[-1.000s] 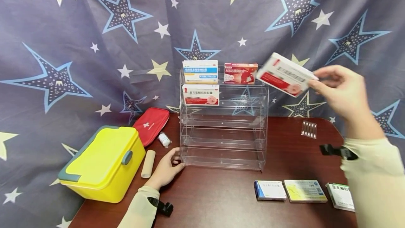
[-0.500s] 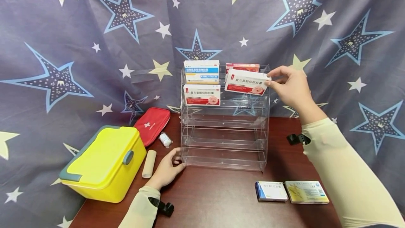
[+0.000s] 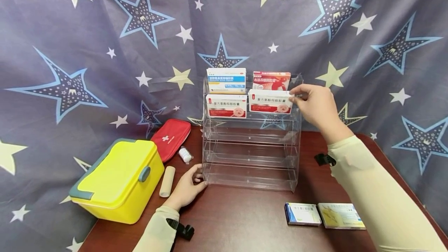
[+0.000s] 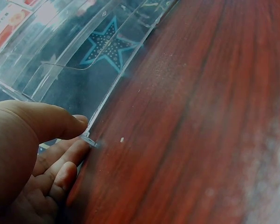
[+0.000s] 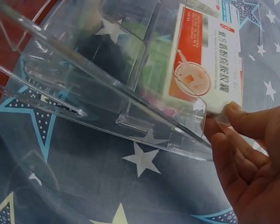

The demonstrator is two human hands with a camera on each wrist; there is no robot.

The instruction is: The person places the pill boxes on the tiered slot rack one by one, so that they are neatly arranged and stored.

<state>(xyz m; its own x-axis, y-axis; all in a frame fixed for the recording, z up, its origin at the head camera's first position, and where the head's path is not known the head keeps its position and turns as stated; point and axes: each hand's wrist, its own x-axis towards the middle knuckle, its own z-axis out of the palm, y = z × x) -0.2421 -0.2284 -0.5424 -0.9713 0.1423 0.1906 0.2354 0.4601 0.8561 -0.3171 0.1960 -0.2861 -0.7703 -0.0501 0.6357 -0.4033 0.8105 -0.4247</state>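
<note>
A clear acrylic display rack (image 3: 250, 160) with several tiers stands on the table. My left hand (image 3: 185, 189) grips its lower left corner; in the left wrist view the thumb (image 4: 67, 121) lies on the near side and the fingers behind. My right hand (image 3: 316, 106) pinches the right end of a white-and-red medicine box (image 3: 269, 102), which sits in the second tier from the top. In the right wrist view, the thumb (image 5: 240, 116) presses the end of that box. Left of it in the same tier is a matching medicine box (image 3: 226, 107).
The top tier holds a blue-and-white box (image 3: 226, 80) and a red box (image 3: 271, 81). A blue-and-white box (image 3: 303, 214) and a yellow box (image 3: 341, 216) lie front right. At left are a yellow bin (image 3: 117, 178), red pouch (image 3: 171, 139), small bottle (image 3: 185, 154) and beige roll (image 3: 167, 182).
My right hand has brought the white-and-red box from the right over to the rack and lowered it into the second tier. My left hand has stayed on the rack's corner.
</note>
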